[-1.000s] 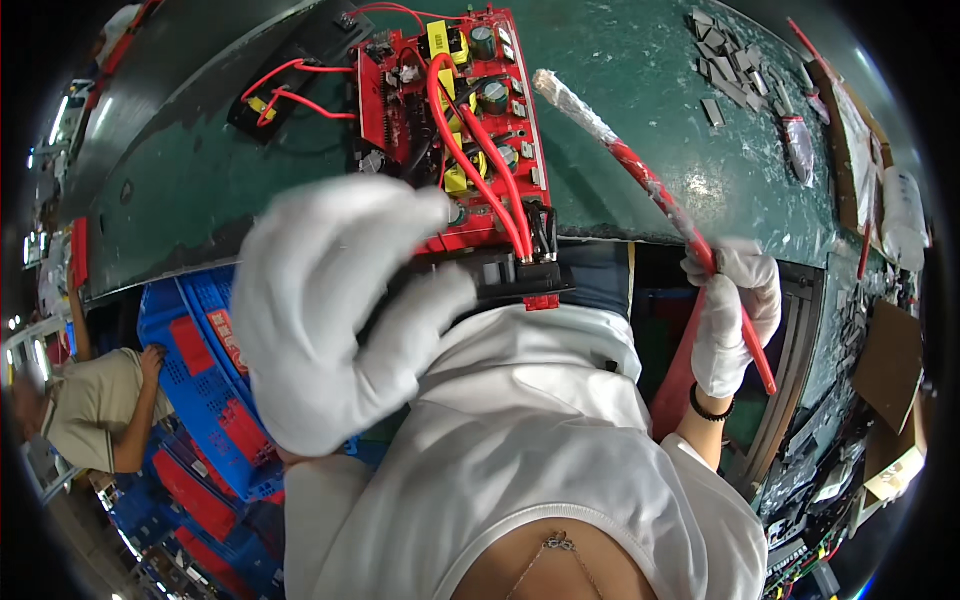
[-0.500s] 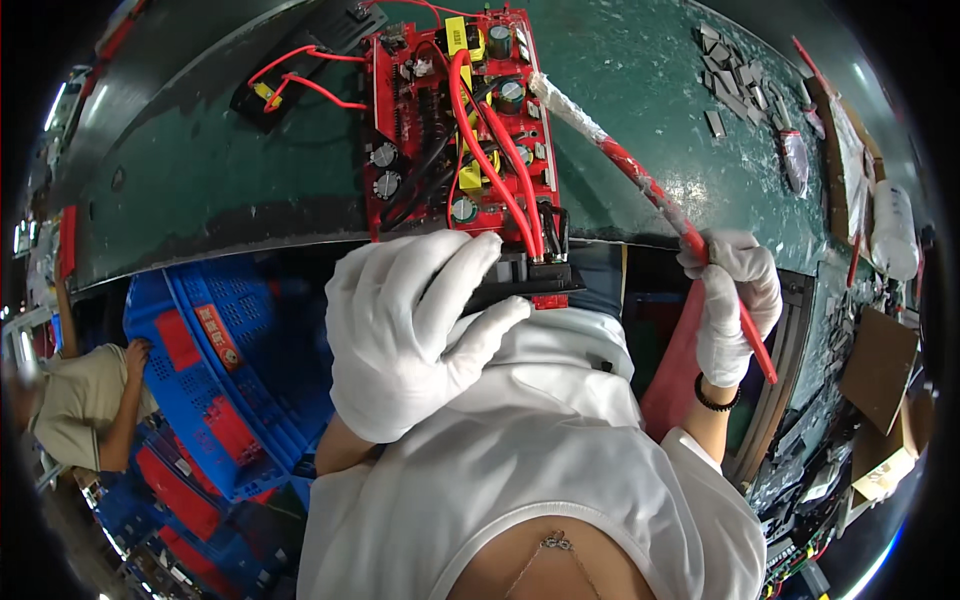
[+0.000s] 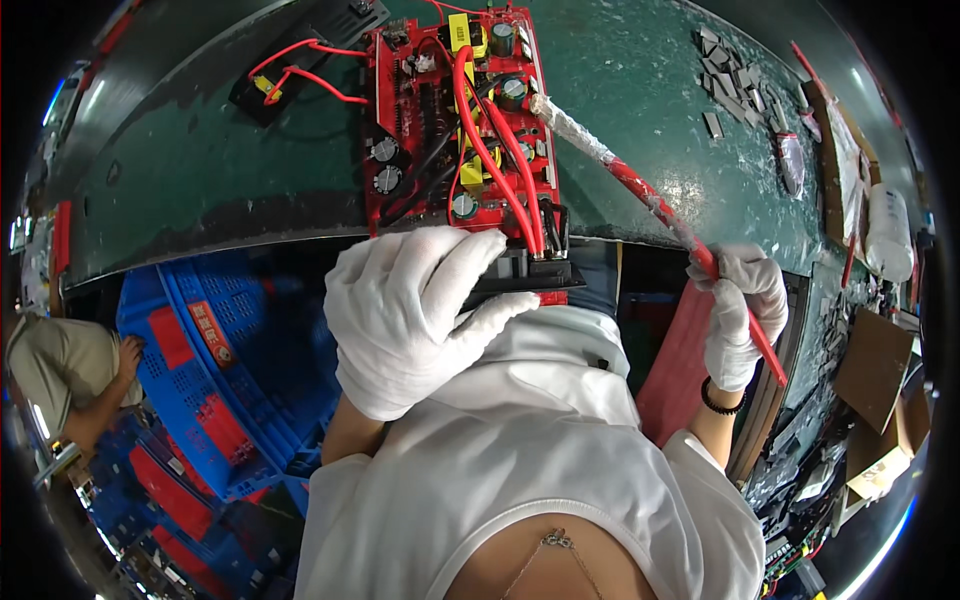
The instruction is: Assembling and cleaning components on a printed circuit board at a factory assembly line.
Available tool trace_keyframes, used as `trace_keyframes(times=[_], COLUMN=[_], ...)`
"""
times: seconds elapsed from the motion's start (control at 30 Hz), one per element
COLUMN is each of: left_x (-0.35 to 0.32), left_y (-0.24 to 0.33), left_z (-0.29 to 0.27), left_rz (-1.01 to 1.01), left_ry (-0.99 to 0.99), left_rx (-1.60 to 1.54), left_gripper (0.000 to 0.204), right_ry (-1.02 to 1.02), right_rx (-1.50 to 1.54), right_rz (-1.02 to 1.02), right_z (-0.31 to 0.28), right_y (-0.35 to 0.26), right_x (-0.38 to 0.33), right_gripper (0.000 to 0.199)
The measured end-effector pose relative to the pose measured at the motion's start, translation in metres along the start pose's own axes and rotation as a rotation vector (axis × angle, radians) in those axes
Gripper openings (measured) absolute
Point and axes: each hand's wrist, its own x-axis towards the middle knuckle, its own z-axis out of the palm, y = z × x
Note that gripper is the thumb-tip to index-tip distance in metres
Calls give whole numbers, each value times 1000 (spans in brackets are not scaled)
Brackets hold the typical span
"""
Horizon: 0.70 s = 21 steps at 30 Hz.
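A red circuit board (image 3: 400, 105) with capacitors, yellow-wrapped parts and thick red cables lies on the green bench, its near end jutting past the front edge. My left hand (image 3: 405, 320), in a white glove, grips the black end panel (image 3: 530, 278) at that near end between thumb and fingers. In my gloved right hand (image 3: 740, 305) is a slim red stick (image 3: 640, 187), pinched near its lower end. White paste coats its far part, and the tip reaches the board's right edge beside a capacitor; whether it touches cannot be made out.
A black panel (image 3: 290, 80) wired to the board lies at its left. Small grey pads (image 3: 735, 80) are scattered at the far right, near a plastic bag and a white bottle (image 3: 888, 232). Blue crates (image 3: 230, 370) stand below the bench, with another person (image 3: 75, 375) beyond.
The stick's tip has come slightly nearer to me along the board's right edge. My right hand has shifted a little down and right, while my left hand keeps its grip.
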Motion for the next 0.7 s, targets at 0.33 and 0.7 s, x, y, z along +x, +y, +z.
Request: trace_keyframes(times=[0.33,0.7], left_x=[30,63], left_y=[4,11], left_z=[-25,-4], left_rz=[140,215], left_ry=[-145,-354], left_rx=[-16,101], left_gripper=[66,71], right_ry=[126,170], right_rx=[44,-5], right_rz=[-120,-82], right_z=[-10,-13], right_y=[-2,-1], right_x=[3,-9], right_gripper=[11,14])
